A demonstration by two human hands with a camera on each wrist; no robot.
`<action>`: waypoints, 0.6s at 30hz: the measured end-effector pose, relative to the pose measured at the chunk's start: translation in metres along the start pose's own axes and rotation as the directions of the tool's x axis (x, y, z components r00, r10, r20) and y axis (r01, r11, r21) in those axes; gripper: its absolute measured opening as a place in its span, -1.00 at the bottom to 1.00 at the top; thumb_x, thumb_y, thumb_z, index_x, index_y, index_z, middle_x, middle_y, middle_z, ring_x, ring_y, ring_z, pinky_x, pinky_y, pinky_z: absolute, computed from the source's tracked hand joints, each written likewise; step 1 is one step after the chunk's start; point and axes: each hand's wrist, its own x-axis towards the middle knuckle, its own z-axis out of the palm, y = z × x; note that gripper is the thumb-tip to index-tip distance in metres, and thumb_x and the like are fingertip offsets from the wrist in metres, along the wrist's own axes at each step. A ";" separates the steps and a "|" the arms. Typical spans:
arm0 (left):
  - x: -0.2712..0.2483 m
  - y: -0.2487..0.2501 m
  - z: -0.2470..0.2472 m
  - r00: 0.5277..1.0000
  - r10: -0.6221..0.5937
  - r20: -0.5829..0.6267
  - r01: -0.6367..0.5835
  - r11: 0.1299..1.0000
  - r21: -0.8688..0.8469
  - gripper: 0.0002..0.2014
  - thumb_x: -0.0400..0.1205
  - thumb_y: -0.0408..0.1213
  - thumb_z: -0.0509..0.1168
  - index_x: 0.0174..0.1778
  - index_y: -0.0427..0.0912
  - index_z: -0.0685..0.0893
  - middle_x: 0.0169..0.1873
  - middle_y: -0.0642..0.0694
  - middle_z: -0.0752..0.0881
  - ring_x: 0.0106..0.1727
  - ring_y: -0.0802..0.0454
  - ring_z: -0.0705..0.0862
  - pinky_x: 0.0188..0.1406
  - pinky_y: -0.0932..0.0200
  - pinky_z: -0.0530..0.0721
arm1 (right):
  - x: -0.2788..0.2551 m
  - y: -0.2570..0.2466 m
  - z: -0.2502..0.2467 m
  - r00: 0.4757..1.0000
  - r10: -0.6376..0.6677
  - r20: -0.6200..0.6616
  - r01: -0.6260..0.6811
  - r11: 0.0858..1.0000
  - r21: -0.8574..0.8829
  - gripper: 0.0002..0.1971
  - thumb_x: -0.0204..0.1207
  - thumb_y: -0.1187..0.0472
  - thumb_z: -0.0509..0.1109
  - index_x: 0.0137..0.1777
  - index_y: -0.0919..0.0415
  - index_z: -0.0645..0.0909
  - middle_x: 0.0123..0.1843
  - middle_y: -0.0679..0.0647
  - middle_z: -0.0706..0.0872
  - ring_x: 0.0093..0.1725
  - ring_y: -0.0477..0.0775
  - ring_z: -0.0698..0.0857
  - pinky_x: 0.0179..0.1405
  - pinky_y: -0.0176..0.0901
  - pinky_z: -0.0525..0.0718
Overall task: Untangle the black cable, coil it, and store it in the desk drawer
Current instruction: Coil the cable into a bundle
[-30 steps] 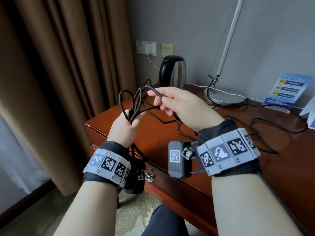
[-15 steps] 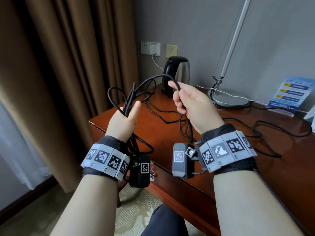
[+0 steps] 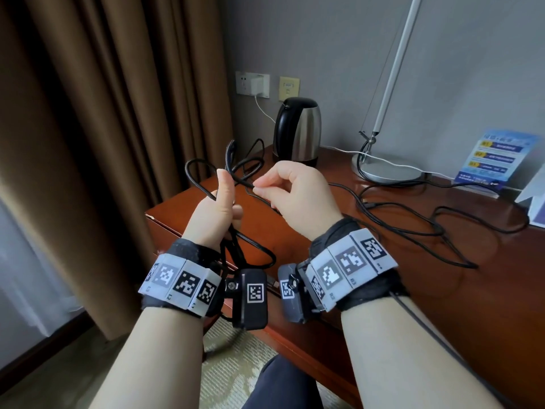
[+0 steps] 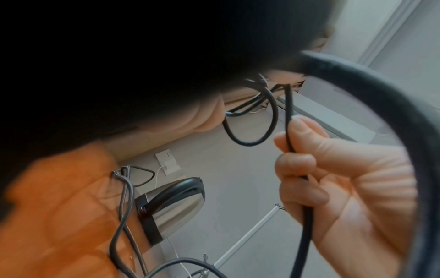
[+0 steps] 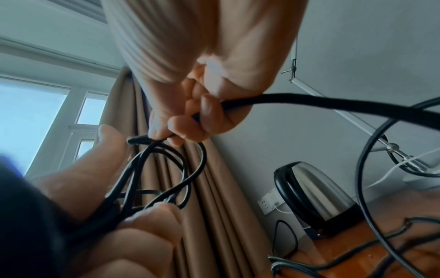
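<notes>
The right hand (image 3: pixel 298 196) pinches a strand of the thin black cable (image 3: pixel 413 228) between thumb and curled fingers (image 5: pixel 190 124). Just beside it, the left hand (image 3: pixel 215 214) grips a bundle of gathered loops in its fist, thumb upright, loops sticking out above and hanging below. The rest of the cable trails loosely over the reddish-brown wooden counter (image 3: pixel 486 290), near a black-and-steel electric kettle (image 3: pixel 298 129) and a round silver lamp base (image 3: pixel 389 171).
</notes>
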 end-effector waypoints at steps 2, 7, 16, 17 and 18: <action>-0.001 0.002 0.003 0.999 -0.002 0.036 0.004 0.999 -0.048 -0.28 0.06 0.65 -0.06 -0.46 -0.02 0.31 -0.68 0.13 0.33 -0.62 0.13 0.25 -0.47 0.21 0.25 | 0.001 -0.003 0.002 1.000 -0.005 0.030 0.006 1.000 -0.020 -0.91 0.55 0.30 0.36 -0.10 0.30 0.68 -0.33 -0.18 0.54 -0.39 -0.35 0.56 -0.19 -0.41 0.51; -0.002 0.008 0.006 0.997 -0.047 0.067 0.055 0.990 -0.127 -0.37 0.16 0.58 0.11 -0.65 0.00 0.41 -0.66 0.04 0.32 -0.59 0.08 0.25 -0.46 0.18 0.27 | 0.008 0.004 0.008 0.998 -0.030 0.048 0.038 0.982 -0.186 -0.91 0.49 0.19 0.42 -0.22 0.04 0.60 -0.31 -0.19 0.62 -0.25 -0.22 0.60 -0.06 -0.27 0.62; 0.005 0.006 -0.002 0.961 0.051 -0.273 -0.107 0.976 -0.192 -0.47 0.38 0.43 0.06 -0.38 -0.04 0.40 -0.72 0.10 0.42 -0.58 0.08 0.36 -0.38 0.15 0.42 | 0.001 0.022 -0.033 0.993 0.091 0.082 -0.058 0.940 -0.337 -0.69 0.65 -0.02 0.15 -0.26 -0.03 0.62 -0.14 -0.21 0.68 -0.05 -0.15 0.61 -0.05 -0.16 0.49; 0.005 0.005 0.000 0.953 0.103 -0.285 -0.157 0.972 -0.175 -0.47 0.40 0.42 0.05 -0.36 -0.05 0.36 -0.71 0.11 0.40 -0.62 0.12 0.35 -0.46 0.19 0.39 | 0.001 0.020 -0.031 0.994 0.078 0.072 -0.052 0.950 -0.309 -0.68 0.65 -0.01 0.16 -0.27 -0.01 0.64 -0.16 -0.25 0.66 -0.05 -0.18 0.60 -0.03 -0.17 0.48; 0.006 0.004 0.003 0.945 0.146 -0.293 -0.200 0.966 -0.164 -0.49 0.43 0.38 0.07 -0.36 -0.06 0.34 -0.67 0.09 0.40 -0.63 0.15 0.35 -0.51 0.21 0.37 | 0.002 0.018 -0.028 0.995 0.066 0.074 -0.042 0.956 -0.290 -0.67 0.64 0.00 0.17 -0.29 0.00 0.65 -0.19 -0.27 0.66 -0.07 -0.22 0.59 -0.02 -0.17 0.47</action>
